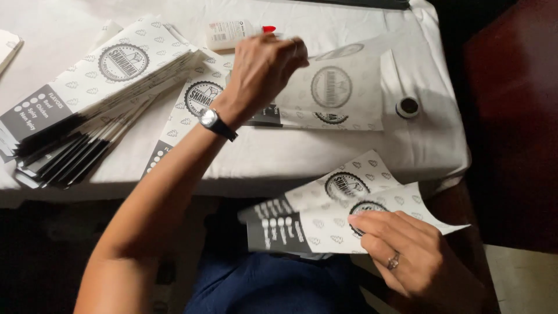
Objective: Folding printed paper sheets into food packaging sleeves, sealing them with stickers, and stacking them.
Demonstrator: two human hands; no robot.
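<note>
At upper centre the left hand [264, 67] grips a glue bottle [232, 33] over the worktop [325, 151]; at lower right the right hand [415, 256] pinches printed sleeves [331, 215].

A table [349, 157] covered with a cloth [430, 145] fills the far half of the view. On its left side lies a fanned stack of paper sleeves [99, 99]. To the right of the stack, flat sleeves [337, 93] lie on the cloth, with the left hand [261, 70] over them. Behind that hand lies a glue bottle [232, 34]. A small cap [408, 107] sits near the table's right edge. Nearer, in front of the table's edge, the right hand [412, 256] rests on two overlapping sleeves [325, 215] over the lap.
</note>
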